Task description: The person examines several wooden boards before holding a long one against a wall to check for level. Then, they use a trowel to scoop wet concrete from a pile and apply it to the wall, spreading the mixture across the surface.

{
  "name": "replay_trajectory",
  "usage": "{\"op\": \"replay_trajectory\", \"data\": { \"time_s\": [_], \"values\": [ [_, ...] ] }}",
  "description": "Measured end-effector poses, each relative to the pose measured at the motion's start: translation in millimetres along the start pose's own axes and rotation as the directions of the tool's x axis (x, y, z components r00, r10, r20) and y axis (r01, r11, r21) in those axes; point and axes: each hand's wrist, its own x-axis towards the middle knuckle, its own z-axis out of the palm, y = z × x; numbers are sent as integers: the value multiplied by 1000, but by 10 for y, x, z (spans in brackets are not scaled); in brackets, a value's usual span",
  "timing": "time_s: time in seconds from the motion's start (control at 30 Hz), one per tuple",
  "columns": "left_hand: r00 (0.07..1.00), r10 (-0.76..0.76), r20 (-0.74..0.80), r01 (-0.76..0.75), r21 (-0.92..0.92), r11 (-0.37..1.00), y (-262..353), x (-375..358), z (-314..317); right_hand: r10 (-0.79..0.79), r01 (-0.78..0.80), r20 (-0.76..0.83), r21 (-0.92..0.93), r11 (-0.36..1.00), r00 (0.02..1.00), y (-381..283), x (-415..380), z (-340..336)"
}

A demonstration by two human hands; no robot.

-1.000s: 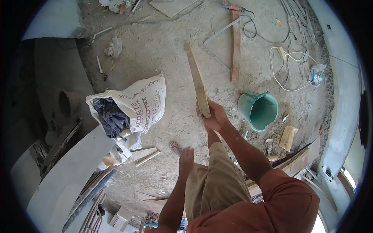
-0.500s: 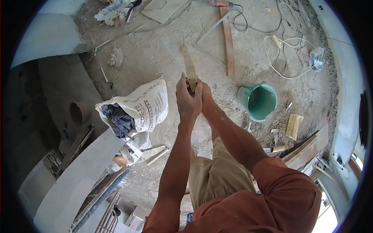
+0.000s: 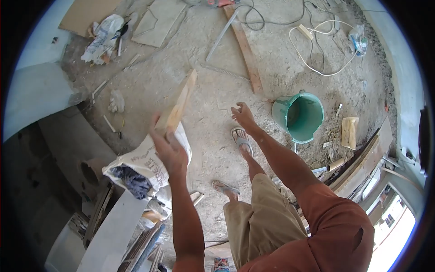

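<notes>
My left hand point(image 3: 168, 147) is closed around the near end of a pale, squared piece of wood point(image 3: 182, 102), whose far end points up and slightly right. It is held over a white printed sack point(image 3: 156, 158) with dark plastic point(image 3: 131, 180) at its mouth. Apart from the wood, my right hand point(image 3: 244, 115) hangs in the middle of the view with loosely bent, separated fingers and nothing visible in them. Nearest to that hand are my sandalled foot point(image 3: 242, 139) and a green bucket point(image 3: 312, 115) to its right.
A long wooden board point(image 3: 244, 50) and a thin metal strip point(image 3: 221, 36) lie on the dusty floor ahead. A white cable point(image 3: 292, 43) loops at the far right. A short wood block point(image 3: 349, 133) lies right of the bucket. A white panel point(image 3: 111, 233) stands at lower left.
Both hands were together on the wood; my right hand has let go and moved right. My left hand has carried the wood left, over the sack. The view has shifted, and my feet now show.
</notes>
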Motion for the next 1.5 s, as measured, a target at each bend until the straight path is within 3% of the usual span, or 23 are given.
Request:
{"op": "replay_trajectory", "data": {
  "time_s": [0.1, 0.13, 0.2, 0.23, 0.33, 0.43, 0.6, 0.73, 0.77, 0.8, 0.83, 0.9, 0.93, 1.0, 1.07, 1.13, 1.17, 1.2, 1.23, 1.27, 1.3, 1.37, 1.5],
  "values": [
    [976, 202, -83, -209, -82, 974, -316, -41, 32, -106, -88, -388, -451, 888, 916, 1229, 1175, -491],
    [970, 209, -122, -218, -69, 973, -383, -67, 48, -106, -90, -392, -452, 888, 914, 1279, 1363, -614],
    [962, 209, -177, -212, 2, 977, -399, -120, 72, -124, -206, -445, -620, 757, 887, 1160, 1640, -803],
    [960, 210, -185, -195, 97, 976, -398, -158, 62, -128, -202, -447, -617, 761, 885, 1141, 1797, -830],
    [946, 235, -221, -214, 117, 970, -553, -231, 37, -70, -269, -481, -599, 755, 874, 1239, 2163, -827],
    [928, 269, -259, -235, 155, 960, -586, -192, 56, -21, -231, -393, -582, 780, 919, 1339, 2478, -848],
    [949, 168, -267, -145, 102, 984, -567, -120, -35, -115, -140, -340, -640, 755, 934, 1284, 2099, -806],
    [964, 159, -212, -138, 111, 984, -492, -150, -73, -71, 52, -113, -159, 986, 991, 1188, 1082, -871],
    [967, 115, -228, -108, 42, 993, -442, -183, -50, 45, -47, 15, 236, 971, 999, 1024, 638, -894],
    [967, 70, -244, -79, -25, 997, -398, -204, -12, 98, -184, 178, 578, 795, 979, 723, 183, -940],
    [972, 46, -231, -56, -40, 998, -404, -213, 10, 94, -180, 176, 579, 795, 980, 478, -146, -1034],
    [985, -23, -174, 22, -11, 1000, -376, -309, -67, -39, -432, 484, 812, 393, 874, 132, -869, -1132],
    [988, -62, -141, 65, 20, 998, -340, -335, -79, -32, -434, 480, 818, 378, 877, -21, -1123, -1176],
    [964, -246, -105, 238, -79, 968, -301, -389, -88, -175, -522, 497, 838, -159, 850, -296, -1590, -1217],
    [960, -267, -86, 261, -73, 962, -309, -420, -47, -97, -489, 480, 849, -199, 872, -641, -1820, -1298],
    [932, -359, -43, 362, 133, 923, -351, -440, -19, 95, -521, 513, 845, 118, 853, -654, -1963, -1348],
    [953, -289, -87, 294, 58, 954, -270, -438, 19, 134, -508, 500, 760, 405, 856, -603, -1925, -1352],
    [957, -279, -73, 284, 61, 957, -101, -455, 23, 132, -500, 490, 771, 394, 861, -739, -1998, -1354],
    [949, -292, -117, 303, 89, 949, 61, -480, -25, 252, -388, 301, 601, 699, 920, -871, -2077, -1272],
    [941, -295, -169, 314, 102, 944, 176, -447, -44, 274, -282, 71, 309, 908, 959, -1006, -2078, -1237],
    [948, -256, -190, 271, 58, 961, 180, -443, -77, 271, -277, 66, 322, 905, 960, -960, -2050, -1195],
    [945, -269, -184, 292, 111, 950, 356, -526, -220, -55, 16, -239, -163, 987, 969, -864, -2043, -1024],
    [943, -288, -164, 307, 106, 946, 394, -748, -475, 31, -91, -334, -168, 982, 942, -934, -2201, -881]
  ]
}}
